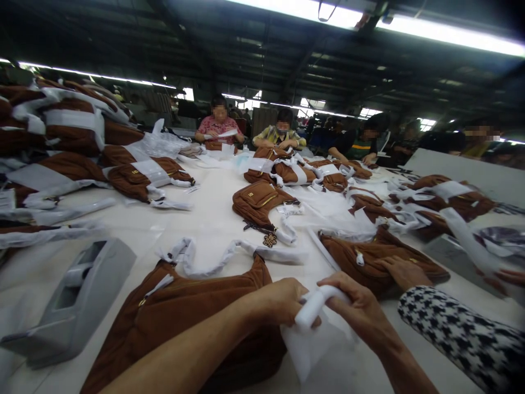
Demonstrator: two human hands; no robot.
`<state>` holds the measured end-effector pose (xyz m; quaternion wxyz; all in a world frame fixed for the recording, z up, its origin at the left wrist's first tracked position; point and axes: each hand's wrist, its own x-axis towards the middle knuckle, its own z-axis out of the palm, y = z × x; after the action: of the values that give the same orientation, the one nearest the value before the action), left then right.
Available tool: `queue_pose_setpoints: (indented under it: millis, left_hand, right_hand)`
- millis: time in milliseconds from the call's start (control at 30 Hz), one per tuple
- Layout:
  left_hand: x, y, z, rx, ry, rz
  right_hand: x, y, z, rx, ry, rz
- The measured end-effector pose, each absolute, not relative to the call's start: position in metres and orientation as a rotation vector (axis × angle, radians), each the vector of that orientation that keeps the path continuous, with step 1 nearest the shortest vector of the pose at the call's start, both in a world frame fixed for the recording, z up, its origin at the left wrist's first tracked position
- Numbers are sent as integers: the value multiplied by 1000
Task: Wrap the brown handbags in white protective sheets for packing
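A large, dim workshop with long ceiling lights [451, 35] overhead; below them, a broad white counter [209, 210] spread with brown handbags. In the near foreground, just right of centre, a white wrapping sheet [314, 307], partly rolled into a tube, is held above the counter's near edge, its loose end hanging down. The wearer's left hand [283, 301] has its fingers curled around one side; the right hand [363, 306] pinches the other between thumb and fingers. Both look firmly closed on it.

Good handling here probably means rolling evenly, with light, matched tension from both hands, so the thin sheet neither creases nor tears, and keeping the dangling end clear of the fingers.

Beneath the left forearm lies a brown handbag [192, 306], its strap [213, 265] sleeved in white and curving away behind it. To its left stands a grey tape dispenser [77, 301]. Close on the right, a co-worker's hand [404, 272], in a houndstooth sleeve [459, 323], rests on another handbag [353, 254]; that arm crowds the right elbow's room. Farther off are a handbag with a flower charm [269, 239], a heaped pile of bags [69, 131] at left, and people working opposite.
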<state>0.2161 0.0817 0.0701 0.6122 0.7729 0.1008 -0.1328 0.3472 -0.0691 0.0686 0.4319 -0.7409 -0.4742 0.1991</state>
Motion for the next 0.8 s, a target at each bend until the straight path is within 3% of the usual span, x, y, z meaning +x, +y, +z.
queue_pose_setpoints:
  millis: [67, 233, 333, 433, 567, 700, 800]
  left_hand:
    - [213, 82, 71, 1787, 217, -319]
    - [200, 87, 79, 1805, 163, -405]
    - [194, 93, 80, 1831, 148, -273]
    - [191, 101, 75, 1762, 171, -115]
    - [193, 105, 69, 1589, 343, -17]
    - [197, 105, 80, 1407, 263, 116]
    - [193, 109, 95, 1163, 209, 314]
  right_hand:
    - [349, -71, 69, -1797, -1184, 541]
    - [359, -86, 60, -1472, -1030, 1209]
    - [362, -92, 53, -1444, -905, 1266]
    - [368, -96, 47, -1521, -793, 1143]
    - [365, -107, 40, -1526, -424, 675]
    - [336, -118, 27, -1827, -714, 748]
    - [322, -122, 14, -2100, -805, 597]
